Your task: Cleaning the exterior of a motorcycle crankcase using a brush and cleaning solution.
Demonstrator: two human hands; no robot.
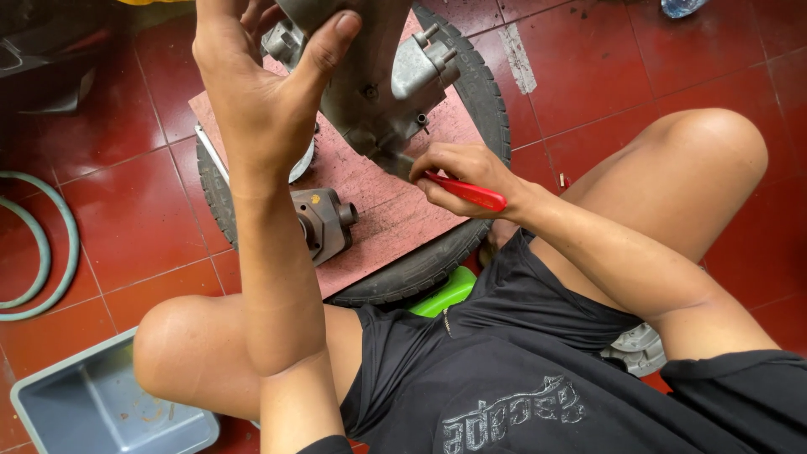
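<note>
My left hand (256, 92) is raised and grips the top of a grey metal engine casing (378, 80), holding it tilted over a reddish board (378, 214). My right hand (462, 176) is closed around a red-handled screwdriver (471, 193), its tip at the casing's lower edge. The board lies on a black tyre (479, 92). A smaller grey metal engine part (324, 223) rests on the board beside my left forearm.
A grey plastic tray (101, 403) sits at the lower left on the red tiled floor. A pale green hose (50, 244) curves at the left edge. A bright green object (441, 294) lies under the tyre near my lap. My knees flank the tyre.
</note>
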